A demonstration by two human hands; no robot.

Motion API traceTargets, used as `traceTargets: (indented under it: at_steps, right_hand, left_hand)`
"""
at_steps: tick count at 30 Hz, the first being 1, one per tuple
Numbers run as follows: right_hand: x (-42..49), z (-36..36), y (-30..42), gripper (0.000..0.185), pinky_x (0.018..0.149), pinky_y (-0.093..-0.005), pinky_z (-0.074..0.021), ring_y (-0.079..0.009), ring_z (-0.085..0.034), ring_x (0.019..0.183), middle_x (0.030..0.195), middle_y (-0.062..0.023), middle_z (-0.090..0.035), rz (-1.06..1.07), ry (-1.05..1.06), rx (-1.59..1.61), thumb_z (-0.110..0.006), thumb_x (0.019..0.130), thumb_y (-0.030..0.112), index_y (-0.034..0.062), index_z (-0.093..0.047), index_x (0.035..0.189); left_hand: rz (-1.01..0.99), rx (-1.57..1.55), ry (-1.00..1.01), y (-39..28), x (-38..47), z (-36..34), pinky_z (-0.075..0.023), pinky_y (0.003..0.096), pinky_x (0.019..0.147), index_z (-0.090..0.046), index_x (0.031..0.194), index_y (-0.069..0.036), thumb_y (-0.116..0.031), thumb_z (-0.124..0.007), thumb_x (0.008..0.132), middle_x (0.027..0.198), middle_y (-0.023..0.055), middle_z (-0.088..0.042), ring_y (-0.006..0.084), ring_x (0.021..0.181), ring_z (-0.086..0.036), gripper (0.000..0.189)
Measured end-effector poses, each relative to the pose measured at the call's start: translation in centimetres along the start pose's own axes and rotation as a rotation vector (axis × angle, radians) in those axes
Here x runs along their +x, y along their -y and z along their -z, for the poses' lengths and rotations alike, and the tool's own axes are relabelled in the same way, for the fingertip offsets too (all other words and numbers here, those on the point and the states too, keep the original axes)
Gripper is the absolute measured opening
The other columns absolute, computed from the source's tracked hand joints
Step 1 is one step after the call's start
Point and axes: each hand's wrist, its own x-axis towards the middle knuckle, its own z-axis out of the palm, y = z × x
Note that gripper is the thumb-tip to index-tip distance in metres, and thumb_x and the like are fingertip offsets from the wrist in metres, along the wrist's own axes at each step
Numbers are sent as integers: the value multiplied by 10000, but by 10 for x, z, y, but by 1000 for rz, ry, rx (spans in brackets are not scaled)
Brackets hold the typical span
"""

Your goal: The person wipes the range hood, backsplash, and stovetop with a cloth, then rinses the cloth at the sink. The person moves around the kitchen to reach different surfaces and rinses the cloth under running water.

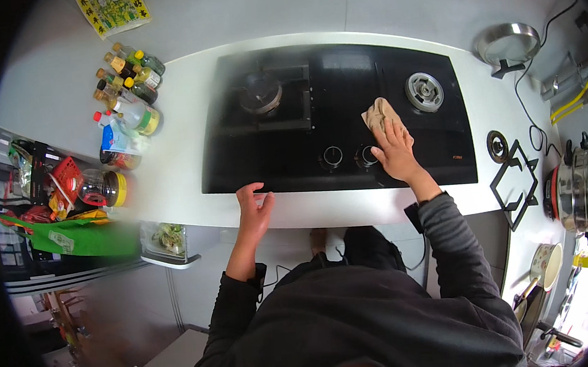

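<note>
A black gas cooktop [343,90] is set into the white counter before me. My right hand [395,151] presses a crumpled beige cloth [383,113] against its surface, just left of and below the uncovered right burner [424,92]. One control knob [366,155] lies beside my right thumb, partly covered; another knob [332,156] shows to its left. Over the counter's front edge, my left hand [255,208] hovers near the cooktop's lower left, fingers apart and curled, holding nothing. The left burner [261,94] sits within a dark, blurred pan support [299,122].
Several bottles [130,82] crowd the counter's left end. At right lie a removed pan support [517,185], a burner cap [497,146] and a black cable [520,98]; a round lid [508,44] leans on the wall. A steel pot [577,187] stands farther right.
</note>
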Motion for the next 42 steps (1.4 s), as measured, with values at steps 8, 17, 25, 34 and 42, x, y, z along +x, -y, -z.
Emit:
traceTargets:
  at_steps: [8, 17, 25, 34, 42]
  right_hand:
    - [99, -27, -47, 564, 1116, -507, -236, -448, -292, 1362, 1488, -251, -310, 61, 66, -7, -404, 979, 441, 131, -339, 1446]
    - [212, -40, -95, 577, 1124, -537, -230, -469, -235, 1382, 1501, -284, -245, 111, 124, -17, -453, 947, 361, 165, -298, 1467]
    - [280, -56, -119, 622, 1138, -506, -239, -457, -194, 1396, 1487, -281, -254, 199, 76, 118, -589, 851, 222, 176, -374, 1433]
    - [312, -46, -19, 497, 1099, -467, -306, -428, -350, 1305, 1423, -189, -399, 579, 46, 155, -581, 838, 128, 130, -475, 1324]
    - [236, -12, 15, 414, 896, -424, -495, -365, -563, 1101, 1231, -141, -584, 503, 202, 348, -587, 767, 24, 140, -579, 1164]
  left_hand:
    - [-11, 378, -63, 36, 5, -29, -173, 578, 1101, -326, 1426, -67, -274, -697, 817, 1515, 198, -221, 396, 1402, -208, 742]
    - [99, 474, 13, 11, 4, -43, -24, 638, 1107, -115, 1519, -48, -270, -720, 792, 1577, 236, -3, 438, 1453, 38, 972]
    - [137, 532, 65, 9, 5, -41, 41, 611, 1114, -96, 1511, -5, -397, -638, 855, 1556, 288, -26, 444, 1450, 32, 937]
    - [174, 577, 91, 6, 8, -41, 34, 608, 1114, -96, 1509, 2, -424, -628, 863, 1557, 287, -31, 449, 1449, 21, 940]
    - [133, 554, 75, 11, 7, -41, 57, 602, 1110, -80, 1515, -6, -457, -593, 872, 1562, 279, -11, 442, 1450, 41, 938]
